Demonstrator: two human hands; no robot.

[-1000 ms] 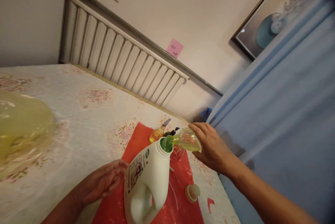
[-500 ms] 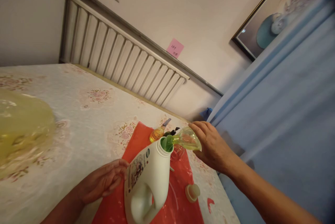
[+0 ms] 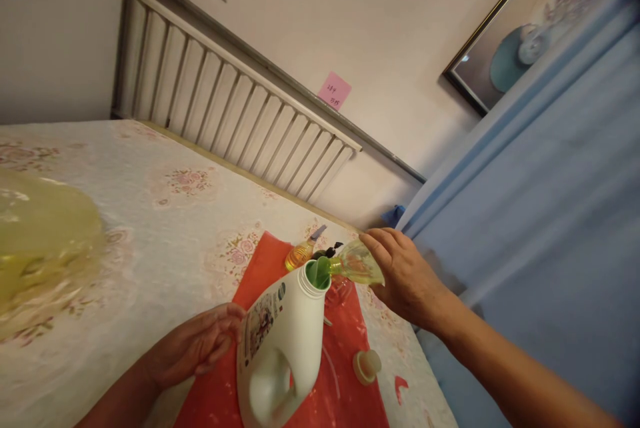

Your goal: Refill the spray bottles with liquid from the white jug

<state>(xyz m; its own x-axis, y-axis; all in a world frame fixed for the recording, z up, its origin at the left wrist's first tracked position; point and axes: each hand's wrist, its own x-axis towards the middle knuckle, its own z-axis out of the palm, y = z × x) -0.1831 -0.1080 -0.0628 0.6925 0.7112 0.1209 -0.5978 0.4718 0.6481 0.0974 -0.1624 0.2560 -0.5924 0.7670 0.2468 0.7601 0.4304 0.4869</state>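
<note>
A pale green detergent jug (image 3: 295, 341) with a side handle and printed label stands tilted, its mouth facing up. A green insert, like a spout or funnel, (image 3: 319, 273) sits in that mouth. My right hand (image 3: 403, 275) grips the base of a clear bottle (image 3: 357, 263) with yellow-green tint, tipped almost level so its neck meets the green insert. Fingertips of my left hand (image 3: 205, 338) touch the jug's labelled left side; the fingers are stretched and loosely bent, not wrapped round it. Whether liquid is flowing is hard to see.
Under the jug lies a red plastic sheet (image 3: 350, 375) on a flowered tablecloth (image 3: 145, 248). An amber spray bottle (image 3: 300, 255) stands behind. A pale cap (image 3: 367, 367) and a red scrap (image 3: 401, 389) lie at right. A large yellowish transparent container (image 3: 45, 235) is far left.
Very little differs. The liquid's tint inside the tipped bottle looks lower, and the bottle has shifted slightly. Both hands stay nearly where they were.
</note>
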